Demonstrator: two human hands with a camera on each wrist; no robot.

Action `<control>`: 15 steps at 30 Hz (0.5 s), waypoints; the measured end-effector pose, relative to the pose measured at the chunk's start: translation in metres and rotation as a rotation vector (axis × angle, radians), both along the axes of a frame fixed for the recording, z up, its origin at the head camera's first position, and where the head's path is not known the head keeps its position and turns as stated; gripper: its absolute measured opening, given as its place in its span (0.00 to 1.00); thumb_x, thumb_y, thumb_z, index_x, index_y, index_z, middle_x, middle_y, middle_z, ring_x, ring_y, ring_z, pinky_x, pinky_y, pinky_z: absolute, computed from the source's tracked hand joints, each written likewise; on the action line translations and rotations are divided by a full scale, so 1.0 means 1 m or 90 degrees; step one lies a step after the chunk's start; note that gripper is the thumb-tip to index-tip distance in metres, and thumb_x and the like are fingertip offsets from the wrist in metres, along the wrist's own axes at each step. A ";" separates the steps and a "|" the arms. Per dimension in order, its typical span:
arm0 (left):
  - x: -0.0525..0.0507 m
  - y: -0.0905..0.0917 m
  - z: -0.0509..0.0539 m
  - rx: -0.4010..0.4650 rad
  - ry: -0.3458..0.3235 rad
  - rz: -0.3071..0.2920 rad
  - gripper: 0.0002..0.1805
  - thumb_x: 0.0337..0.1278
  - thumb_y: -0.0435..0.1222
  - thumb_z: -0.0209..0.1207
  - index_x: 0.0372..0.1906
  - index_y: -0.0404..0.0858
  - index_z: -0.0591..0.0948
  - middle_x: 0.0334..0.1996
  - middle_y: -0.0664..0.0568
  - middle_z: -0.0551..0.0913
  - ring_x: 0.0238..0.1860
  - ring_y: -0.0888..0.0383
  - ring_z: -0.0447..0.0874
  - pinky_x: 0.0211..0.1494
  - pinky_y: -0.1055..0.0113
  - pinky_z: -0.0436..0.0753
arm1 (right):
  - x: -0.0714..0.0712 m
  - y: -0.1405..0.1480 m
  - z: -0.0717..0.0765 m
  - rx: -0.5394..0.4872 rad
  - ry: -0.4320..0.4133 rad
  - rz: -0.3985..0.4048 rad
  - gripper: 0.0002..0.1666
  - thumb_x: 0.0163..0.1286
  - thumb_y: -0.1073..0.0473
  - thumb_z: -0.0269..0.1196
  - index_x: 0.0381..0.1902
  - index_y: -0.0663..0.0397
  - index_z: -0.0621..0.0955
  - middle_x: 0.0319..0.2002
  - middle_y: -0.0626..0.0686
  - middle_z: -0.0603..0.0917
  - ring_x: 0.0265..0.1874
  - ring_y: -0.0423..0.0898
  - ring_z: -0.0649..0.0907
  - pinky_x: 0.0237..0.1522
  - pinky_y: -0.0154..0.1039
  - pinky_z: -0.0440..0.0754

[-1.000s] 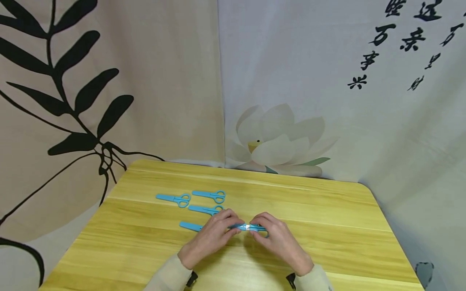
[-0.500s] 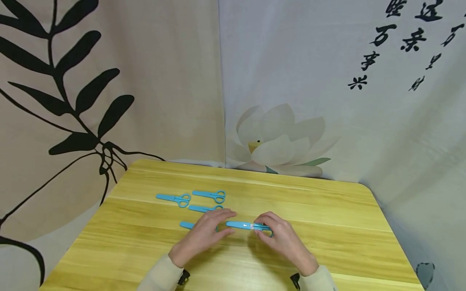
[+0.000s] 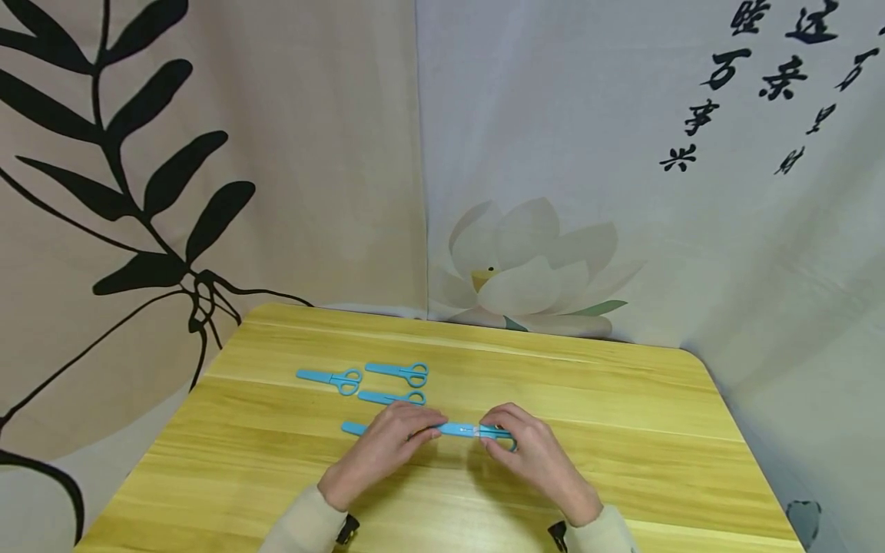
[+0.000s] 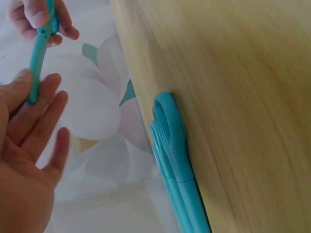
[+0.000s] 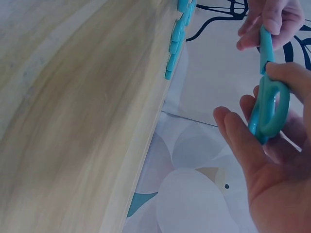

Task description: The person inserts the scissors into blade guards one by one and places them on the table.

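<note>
Between both hands a pair of blue scissors with a blue blade cover is held level above the table. My left hand pinches the tip of the cover between thumb and fingers; in the left wrist view the other fingers of that left hand stand loosely extended. My right hand grips the handle end, and in the right wrist view its thumb lies by the scissors' handle loops. A narrow pale strip shows where cover and handles meet.
Several more blue scissors lie on the wooden table: one pair at the left, another behind, a third nearer. The blade end of a further pair shows beside my left hand. Printed curtains hang behind the table.
My left hand has let go of the blade cover, moved left, then taken its tip again. The scissors have shifted slightly right with my right hand, which has kept its grip.
</note>
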State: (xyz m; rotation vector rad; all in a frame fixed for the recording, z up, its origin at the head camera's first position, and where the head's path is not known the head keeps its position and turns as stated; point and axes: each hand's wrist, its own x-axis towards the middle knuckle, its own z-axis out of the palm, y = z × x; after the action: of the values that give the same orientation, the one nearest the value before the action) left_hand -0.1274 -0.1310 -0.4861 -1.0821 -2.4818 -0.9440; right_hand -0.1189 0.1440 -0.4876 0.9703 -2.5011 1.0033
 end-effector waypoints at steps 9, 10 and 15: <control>-0.003 0.003 0.000 0.011 0.115 -0.027 0.10 0.63 0.33 0.70 0.48 0.38 0.90 0.44 0.54 0.91 0.46 0.58 0.89 0.54 0.58 0.85 | 0.000 0.000 0.002 -0.015 -0.010 0.011 0.10 0.66 0.65 0.74 0.43 0.49 0.85 0.45 0.45 0.86 0.38 0.40 0.85 0.38 0.39 0.87; -0.003 0.003 0.000 0.009 0.117 -0.027 0.10 0.62 0.33 0.70 0.48 0.38 0.90 0.44 0.54 0.91 0.46 0.59 0.89 0.54 0.59 0.85 | 0.000 0.000 0.002 -0.014 -0.010 0.012 0.10 0.66 0.65 0.73 0.43 0.50 0.85 0.45 0.46 0.86 0.38 0.40 0.85 0.38 0.39 0.87; -0.003 0.003 0.000 0.007 0.119 -0.028 0.10 0.62 0.32 0.70 0.48 0.37 0.90 0.44 0.54 0.91 0.45 0.58 0.89 0.53 0.60 0.85 | 0.000 -0.003 0.005 -0.006 -0.013 0.013 0.10 0.66 0.65 0.73 0.43 0.51 0.85 0.45 0.48 0.86 0.38 0.39 0.85 0.39 0.38 0.87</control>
State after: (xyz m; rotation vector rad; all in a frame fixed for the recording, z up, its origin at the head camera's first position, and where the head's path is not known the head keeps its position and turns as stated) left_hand -0.1306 -0.1279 -0.4865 -1.1683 -2.3087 -0.8276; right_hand -0.1188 0.1415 -0.4829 0.9895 -2.5058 1.0344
